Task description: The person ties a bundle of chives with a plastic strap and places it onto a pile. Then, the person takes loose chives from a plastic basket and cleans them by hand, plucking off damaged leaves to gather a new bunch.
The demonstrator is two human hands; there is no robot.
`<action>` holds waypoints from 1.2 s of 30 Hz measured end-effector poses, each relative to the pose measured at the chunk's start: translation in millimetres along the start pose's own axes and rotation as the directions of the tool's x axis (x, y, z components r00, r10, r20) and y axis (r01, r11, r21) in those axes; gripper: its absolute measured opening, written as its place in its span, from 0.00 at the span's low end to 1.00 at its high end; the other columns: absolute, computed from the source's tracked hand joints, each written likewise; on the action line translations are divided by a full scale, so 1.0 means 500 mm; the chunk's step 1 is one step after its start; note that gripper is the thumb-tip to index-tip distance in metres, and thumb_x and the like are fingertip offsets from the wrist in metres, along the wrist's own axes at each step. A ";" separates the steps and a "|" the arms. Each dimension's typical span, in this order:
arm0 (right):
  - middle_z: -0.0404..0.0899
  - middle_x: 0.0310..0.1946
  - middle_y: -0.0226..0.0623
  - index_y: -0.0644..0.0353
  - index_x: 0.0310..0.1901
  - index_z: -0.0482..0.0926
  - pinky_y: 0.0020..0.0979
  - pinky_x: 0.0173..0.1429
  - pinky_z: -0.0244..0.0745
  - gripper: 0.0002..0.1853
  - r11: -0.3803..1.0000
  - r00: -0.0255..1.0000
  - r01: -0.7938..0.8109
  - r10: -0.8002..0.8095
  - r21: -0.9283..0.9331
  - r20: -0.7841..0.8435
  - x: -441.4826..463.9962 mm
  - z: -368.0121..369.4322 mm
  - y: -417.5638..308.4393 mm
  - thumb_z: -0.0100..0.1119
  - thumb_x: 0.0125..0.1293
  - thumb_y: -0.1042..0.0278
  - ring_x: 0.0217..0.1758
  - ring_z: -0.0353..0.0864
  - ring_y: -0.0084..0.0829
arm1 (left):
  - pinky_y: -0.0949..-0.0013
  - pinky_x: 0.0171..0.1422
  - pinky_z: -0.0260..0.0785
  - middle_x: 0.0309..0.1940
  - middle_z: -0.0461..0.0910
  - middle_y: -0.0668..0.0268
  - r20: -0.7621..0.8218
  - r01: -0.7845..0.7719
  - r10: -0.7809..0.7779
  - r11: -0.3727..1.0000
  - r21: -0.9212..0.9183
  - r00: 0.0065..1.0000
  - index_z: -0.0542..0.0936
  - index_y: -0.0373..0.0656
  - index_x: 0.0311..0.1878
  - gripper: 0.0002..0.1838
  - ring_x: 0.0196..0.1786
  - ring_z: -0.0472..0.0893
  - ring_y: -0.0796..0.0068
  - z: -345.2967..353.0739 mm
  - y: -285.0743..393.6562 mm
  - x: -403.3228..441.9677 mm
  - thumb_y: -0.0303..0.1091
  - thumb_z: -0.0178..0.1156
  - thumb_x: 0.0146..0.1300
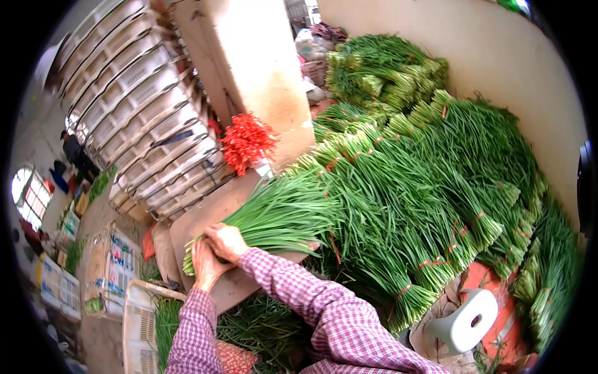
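Chive bunch (280, 212) lies over bench (194, 215), from fingers toward 2 o'clock, long axis 8-to-2 | left hand (208, 267) is nearer the cut ends, fingers closed round stems; right hand (227, 242) nearer the leaves, fingers curled, its grip I cannot tell | red ties (248, 142) at 1 o'clock; chive pile (398, 199) at 3 o'clock crowds the leaf tips

Hands (226, 241) around a green bunch (280, 212) over a board (208, 209)
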State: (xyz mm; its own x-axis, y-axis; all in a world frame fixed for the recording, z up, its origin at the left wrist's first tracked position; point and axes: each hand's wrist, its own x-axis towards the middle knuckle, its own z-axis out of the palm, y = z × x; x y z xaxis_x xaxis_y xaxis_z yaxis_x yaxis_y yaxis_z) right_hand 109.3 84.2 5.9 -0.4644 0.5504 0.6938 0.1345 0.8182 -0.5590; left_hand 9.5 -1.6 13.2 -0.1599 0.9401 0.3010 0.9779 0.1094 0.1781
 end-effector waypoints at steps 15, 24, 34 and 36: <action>0.76 0.33 0.40 0.57 0.34 0.78 0.43 0.50 0.71 0.06 0.989 0.989 0.117 -0.108 0.094 -0.097 0.000 -0.022 0.036 0.58 0.55 0.67 0.42 0.76 0.42 | 0.53 0.62 0.63 0.50 0.76 0.52 0.104 -0.108 0.098 0.989 0.097 0.990 0.73 0.40 0.55 0.49 0.57 0.72 0.52 -0.015 0.027 0.038 0.51 0.77 0.24; 0.79 0.42 0.32 0.48 0.35 0.80 0.47 0.56 0.63 0.07 0.989 0.987 0.123 -0.131 -0.085 -0.095 0.011 -0.011 0.055 0.61 0.55 0.61 0.50 0.75 0.40 | 0.53 0.66 0.59 0.52 0.73 0.50 0.007 -0.069 0.069 0.996 -0.048 0.998 0.71 0.35 0.53 0.46 0.59 0.70 0.50 0.005 -0.010 0.006 0.50 0.77 0.30; 0.79 0.30 0.32 0.50 0.35 0.76 0.46 0.55 0.63 0.05 0.997 0.987 0.035 -0.023 -0.068 0.162 -0.008 -0.039 0.034 0.57 0.64 0.61 0.42 0.79 0.38 | 0.70 0.45 0.73 0.38 0.83 0.66 -0.040 0.107 -0.174 0.753 -0.649 0.984 0.82 0.36 0.45 0.14 0.38 0.80 0.75 -0.136 -0.113 0.115 0.35 0.60 0.61; 0.79 0.30 0.32 0.50 0.35 0.76 0.46 0.55 0.63 0.05 0.995 0.984 0.057 -0.042 -0.083 0.175 -0.008 -0.041 0.032 0.57 0.64 0.61 0.42 0.79 0.38 | 0.68 0.45 0.74 0.38 0.84 0.62 -0.065 0.145 -0.210 0.836 -0.528 0.976 0.83 0.38 0.43 0.13 0.37 0.82 0.73 -0.104 -0.173 0.183 0.35 0.58 0.61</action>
State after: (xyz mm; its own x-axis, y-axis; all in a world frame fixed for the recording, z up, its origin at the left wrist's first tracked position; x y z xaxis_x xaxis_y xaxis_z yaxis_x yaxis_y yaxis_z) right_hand 131.2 98.3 3.6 -0.6159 0.4778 0.6264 0.1798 0.8594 -0.4787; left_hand -96.5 58.3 74.0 -0.3701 0.8733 0.3168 0.7237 0.0573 0.6877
